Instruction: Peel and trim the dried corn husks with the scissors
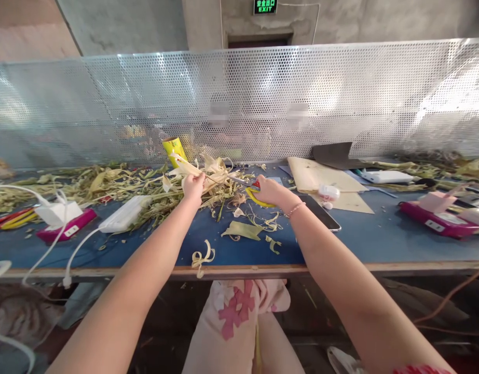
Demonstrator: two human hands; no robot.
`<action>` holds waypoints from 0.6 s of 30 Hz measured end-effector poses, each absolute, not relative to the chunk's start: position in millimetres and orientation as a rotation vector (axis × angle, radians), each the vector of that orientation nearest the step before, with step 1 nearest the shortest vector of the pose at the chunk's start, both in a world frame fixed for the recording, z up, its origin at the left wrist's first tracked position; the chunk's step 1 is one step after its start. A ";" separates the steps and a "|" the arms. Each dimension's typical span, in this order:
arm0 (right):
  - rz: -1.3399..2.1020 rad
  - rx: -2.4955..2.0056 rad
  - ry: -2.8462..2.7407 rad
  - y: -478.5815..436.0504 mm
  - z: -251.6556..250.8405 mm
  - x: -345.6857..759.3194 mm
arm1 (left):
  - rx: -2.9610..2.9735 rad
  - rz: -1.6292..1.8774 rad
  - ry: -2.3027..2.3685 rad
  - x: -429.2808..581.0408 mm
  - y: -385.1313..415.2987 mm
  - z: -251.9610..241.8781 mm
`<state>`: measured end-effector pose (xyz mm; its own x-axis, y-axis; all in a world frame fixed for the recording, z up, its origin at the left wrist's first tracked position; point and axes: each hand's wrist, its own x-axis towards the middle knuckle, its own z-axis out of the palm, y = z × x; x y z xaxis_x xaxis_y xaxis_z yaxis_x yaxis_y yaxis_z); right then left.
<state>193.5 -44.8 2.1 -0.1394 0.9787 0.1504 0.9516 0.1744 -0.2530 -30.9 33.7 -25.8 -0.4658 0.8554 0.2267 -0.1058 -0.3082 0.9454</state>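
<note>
My left hand [193,189] is closed around a pale dried plant piece [187,167] that looks like a husk. In my right hand [271,191] is a pair of scissors [250,195] with yellow and red handles. Their blades point left into the pale dried leaves, and I cannot tell whether they touch the held piece. Under and beside my left hand lies a heap of dried plant stalks [161,206]. Below the scissors, a flat pale-green leaf strip [242,230] and curled scraps [202,254] rest on the blue table.
A yellow tube [174,150] stands at the back. A white power bank [124,213] and magenta sockets [68,228] with cables are on the left. Cardboard [320,175], a dark phone [320,213] and another magenta socket [437,218] lie right. A perforated metal screen [255,98] borders the table.
</note>
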 end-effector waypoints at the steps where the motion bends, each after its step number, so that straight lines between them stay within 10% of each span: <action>1: 0.139 -1.810 -2.182 -46.2 2.8 192.8 | 0.962 1.847 1.229 -34.0 33.8 -24.1; 18: 0.016 -1.669 -2.292 -58.0 5.8 176.4 | 0.978 1.939 1.157 -39.8 27.5 -15.9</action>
